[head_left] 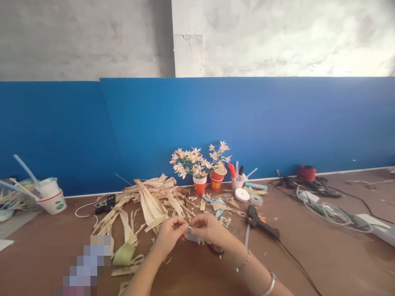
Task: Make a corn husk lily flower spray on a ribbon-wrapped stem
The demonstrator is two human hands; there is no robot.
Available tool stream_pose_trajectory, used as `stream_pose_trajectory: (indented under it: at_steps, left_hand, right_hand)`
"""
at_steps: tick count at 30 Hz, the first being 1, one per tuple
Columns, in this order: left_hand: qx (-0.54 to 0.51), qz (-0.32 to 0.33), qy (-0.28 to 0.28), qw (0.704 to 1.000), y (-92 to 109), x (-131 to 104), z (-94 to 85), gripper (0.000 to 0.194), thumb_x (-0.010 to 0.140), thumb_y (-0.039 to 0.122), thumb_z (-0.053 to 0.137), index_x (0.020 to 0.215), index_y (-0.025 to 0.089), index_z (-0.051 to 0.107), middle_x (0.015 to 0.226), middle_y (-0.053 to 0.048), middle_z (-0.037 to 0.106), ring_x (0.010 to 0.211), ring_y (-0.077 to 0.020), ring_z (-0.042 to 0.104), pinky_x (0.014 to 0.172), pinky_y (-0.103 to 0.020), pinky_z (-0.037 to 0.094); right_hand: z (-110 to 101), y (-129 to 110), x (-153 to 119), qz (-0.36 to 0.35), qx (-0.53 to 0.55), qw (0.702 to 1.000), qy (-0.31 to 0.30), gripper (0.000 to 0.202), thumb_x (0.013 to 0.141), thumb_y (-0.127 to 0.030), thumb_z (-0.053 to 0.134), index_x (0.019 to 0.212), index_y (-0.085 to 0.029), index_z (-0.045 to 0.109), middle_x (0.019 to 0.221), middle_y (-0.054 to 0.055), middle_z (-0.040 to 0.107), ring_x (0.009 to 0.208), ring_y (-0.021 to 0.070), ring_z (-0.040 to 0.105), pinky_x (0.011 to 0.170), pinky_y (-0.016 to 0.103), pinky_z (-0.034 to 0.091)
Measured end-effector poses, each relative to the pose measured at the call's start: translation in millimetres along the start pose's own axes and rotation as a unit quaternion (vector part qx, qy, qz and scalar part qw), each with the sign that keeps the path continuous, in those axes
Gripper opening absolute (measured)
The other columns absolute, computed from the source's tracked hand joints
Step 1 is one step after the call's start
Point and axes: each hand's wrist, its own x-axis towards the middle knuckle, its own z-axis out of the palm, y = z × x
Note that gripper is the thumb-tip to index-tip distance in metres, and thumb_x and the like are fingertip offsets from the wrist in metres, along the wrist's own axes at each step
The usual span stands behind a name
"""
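My left hand (171, 233) and my right hand (212, 231) meet over the near middle of the table, thumbs and forefingers pinched together. What sits between the fingertips is too small to make out. A pale blue strip (193, 237) shows just under the right fingers; whether they grip it I cannot tell. Beyond the hands lies a heap of dried husks (151, 201), with a curled greenish husk (124, 254) left of my left forearm. A black glue gun (261, 222) rests right of my right hand. Partly hidden under my right wrist is a dark curved thing (215, 250).
Husk flowers (193, 158) stand in red paper cups (200, 187) by the blue partition (247, 119). Nearby are a pen cup (237, 182), a white roll (242, 195) and clear tape (256, 200). Cables (330, 213) spread rightward; a white tub (53, 201) stands left.
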Motion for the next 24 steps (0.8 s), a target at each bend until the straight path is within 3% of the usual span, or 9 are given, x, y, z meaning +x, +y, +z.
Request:
stream_pose_trajectory:
  at_steps: [2, 5, 12, 18, 21, 24]
  left_hand:
    - [-0.001, -0.004, 0.013, 1.0, -2, 1, 1.1, 0.021, 0.067, 0.036, 0.066, 0.067, 0.016, 0.062, 0.049, 0.003, 0.057, 0.048, -0.0125, 0.053, 0.05, -0.023, 0.042]
    - [-0.015, -0.019, 0.023, 0.999, -1, 2, 3.6, 0.022, 0.065, 0.037, 0.068, 0.068, 0.016, 0.062, 0.052, 0.003, 0.058, 0.049, -0.0126, 0.054, 0.05, -0.024, 0.043]
    - [-0.085, -0.082, 0.001, 0.993, -2, 0, 5.8, 0.031, 0.058, 0.039, 0.075, 0.072, 0.013, 0.063, 0.054, 0.001, 0.061, 0.049, -0.0104, 0.054, 0.048, -0.021, 0.04]
    - [-0.12, -0.107, 0.0, 0.987, -3, -3, 10.2, 0.021, 0.06, 0.028, 0.071, 0.068, 0.015, 0.056, 0.041, 0.006, 0.051, 0.034, -0.0047, 0.04, 0.035, -0.015, 0.023]
    - [-0.162, -0.111, 0.012, 0.98, -1, -4, 12.6, 0.018, 0.058, 0.022, 0.07, 0.065, 0.015, 0.055, 0.046, 0.006, 0.053, 0.039, -0.0043, 0.045, 0.038, -0.014, 0.03]
    - [-0.185, -0.109, 0.005, 0.977, 0, -5, 14.2, 0.023, 0.059, 0.027, 0.073, 0.069, 0.014, 0.058, 0.057, 0.004, 0.057, 0.047, -0.0061, 0.055, 0.045, -0.015, 0.039]
  right_hand:
    - [5, -2, -2, -0.073, -0.151, 0.983, 0.073, 0.011, 0.065, -0.02, 0.066, 0.076, -0.017, 0.066, 0.073, 0.001, 0.068, 0.071, 0.0162, 0.058, 0.069, 0.028, 0.039]
    - [12, -1, -3, -0.171, -0.302, 0.927, 0.139, 0.009, 0.07, -0.011, 0.06, 0.07, -0.019, 0.064, 0.071, 0.0, 0.067, 0.072, 0.016, 0.058, 0.078, 0.032, 0.035]
    - [12, 9, 0, -0.307, -0.391, 0.839, 0.222, 0.013, 0.077, -0.008, 0.051, 0.074, -0.017, 0.06, 0.067, 0.003, 0.063, 0.069, 0.0163, 0.054, 0.081, 0.034, 0.031]
    - [10, 6, 0, -0.325, -0.391, 0.819, 0.265, 0.015, 0.079, -0.008, 0.048, 0.076, -0.018, 0.058, 0.068, 0.001, 0.061, 0.069, 0.0156, 0.053, 0.086, 0.035, 0.029]
    - [8, 4, -1, -0.322, -0.394, 0.815, 0.276, 0.014, 0.08, -0.009, 0.048, 0.075, -0.018, 0.058, 0.067, 0.001, 0.06, 0.067, 0.0154, 0.053, 0.086, 0.036, 0.029]
    - [8, 5, -1, -0.323, -0.389, 0.815, 0.283, 0.015, 0.08, -0.009, 0.048, 0.075, -0.018, 0.059, 0.066, 0.001, 0.06, 0.067, 0.0153, 0.053, 0.085, 0.035, 0.029]
